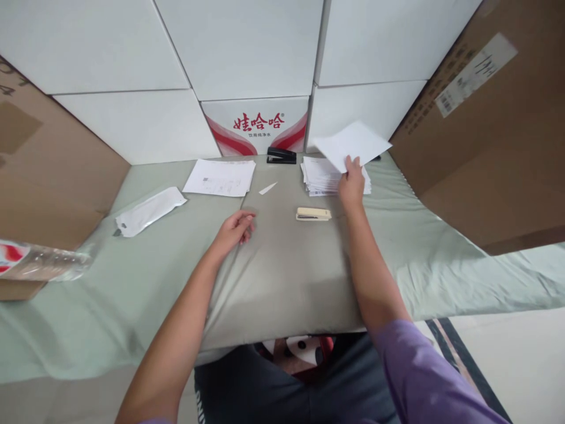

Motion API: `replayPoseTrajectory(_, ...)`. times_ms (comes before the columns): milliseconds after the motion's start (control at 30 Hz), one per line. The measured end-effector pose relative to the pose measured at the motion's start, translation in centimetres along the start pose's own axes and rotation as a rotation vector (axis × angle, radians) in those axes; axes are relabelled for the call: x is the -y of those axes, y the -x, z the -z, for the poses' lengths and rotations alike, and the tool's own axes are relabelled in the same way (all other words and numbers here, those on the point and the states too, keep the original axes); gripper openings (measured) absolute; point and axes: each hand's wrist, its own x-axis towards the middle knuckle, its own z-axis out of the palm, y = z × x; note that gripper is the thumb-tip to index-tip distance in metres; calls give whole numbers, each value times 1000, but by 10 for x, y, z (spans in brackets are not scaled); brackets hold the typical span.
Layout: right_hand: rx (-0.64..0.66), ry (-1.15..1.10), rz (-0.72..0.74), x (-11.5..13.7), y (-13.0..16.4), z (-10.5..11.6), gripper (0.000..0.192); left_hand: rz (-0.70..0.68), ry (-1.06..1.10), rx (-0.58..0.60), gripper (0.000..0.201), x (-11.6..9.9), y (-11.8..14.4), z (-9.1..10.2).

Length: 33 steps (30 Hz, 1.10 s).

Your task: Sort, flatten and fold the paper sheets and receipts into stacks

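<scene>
right hand pinches a white sheet over a paper stack at 1 o'clock; half-curled, empty left hand has a cream stapler at 3 o'clock, long axis 9-to-3, nearer the right hand.

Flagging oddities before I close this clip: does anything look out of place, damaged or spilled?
A small, pointed white scrap lies loose on the cloth between the left paper stack and the right paper stack; it looks odd beside those much larger sheets. No spill shows.
</scene>
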Motion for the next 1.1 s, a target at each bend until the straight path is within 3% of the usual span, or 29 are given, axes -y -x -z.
replayPoseTrajectory(167,157,175,-46,10,25,-23,57,-19,-31,40,37,5,-2,1)
replayPoseTrajectory(367,41,196,-38,34,32,-8,48,-30,-102,88,32,7,-1,0)
replayPoseTrajectory(500,-8,127,89,30,27,-5,45,-30,-104,97,30,5,0,-1)
replayPoseTrajectory(633,-40,11,233,22,23,-4,55,-25,-110,104,30,5,-1,-1)
replayPoseTrajectory(767,-101,101,215,27,23,2,54,-28,-118,119,30,4,0,-1)
replayPoseTrajectory(833,-76,138,206,28,22,-1,52,-32,-125,126,30,4,0,-1)
replayPoseTrajectory(1000,135,107,180,16,16,-19,50,-35,-155,139,32,3,2,0)
replayPoseTrajectory(1100,132,100,134,11,16,-22,51,-43,-174,151,31,3,2,-1)
